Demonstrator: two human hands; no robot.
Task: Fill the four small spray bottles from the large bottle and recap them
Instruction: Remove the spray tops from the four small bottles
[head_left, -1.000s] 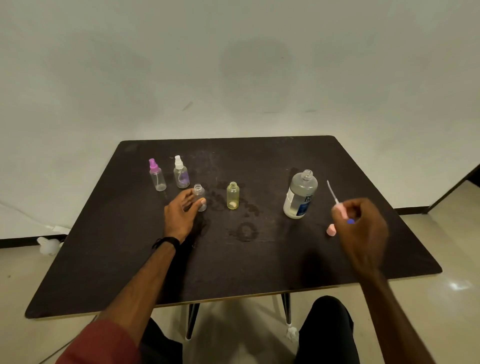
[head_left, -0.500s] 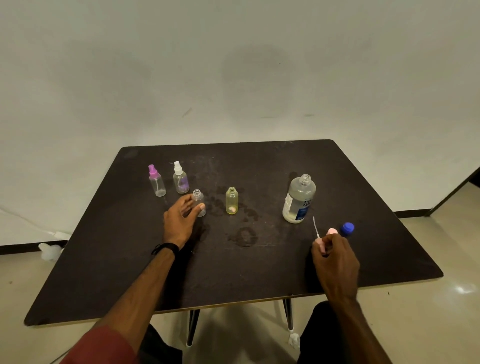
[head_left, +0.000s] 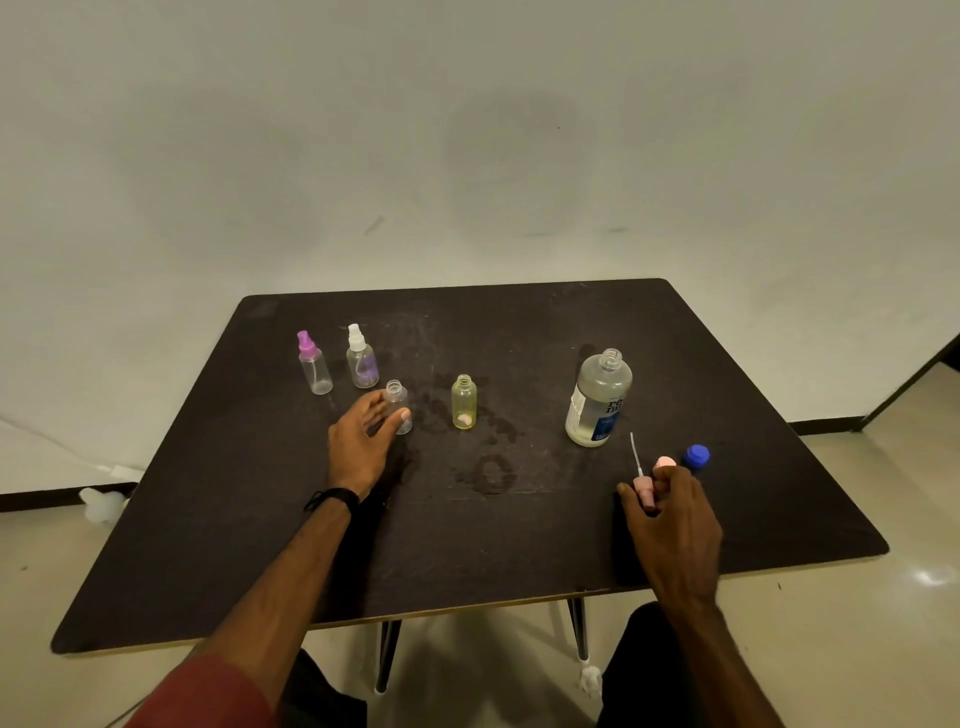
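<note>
Our right hand (head_left: 670, 525) has come down to the counter (head_left: 519, 545).
It pinches the pink sprayer (head_left: 644, 488) (tube up); our left hand (head_left: 363, 441) grips the uncapped clear bottle (head_left: 399, 405).

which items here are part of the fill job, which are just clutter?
Job: purple-capped bottle; white-capped bottle; open clear bottle in left hand; yellow open bottle; large uncapped bottle; pink sprayer in right hand; blue cap.
Clutter: white floor object.

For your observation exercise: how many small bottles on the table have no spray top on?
2. The clear small bottle stands left of centre, held by the left hand; the yellow small bottle stands alone at centre. The other two wear tops.
</note>
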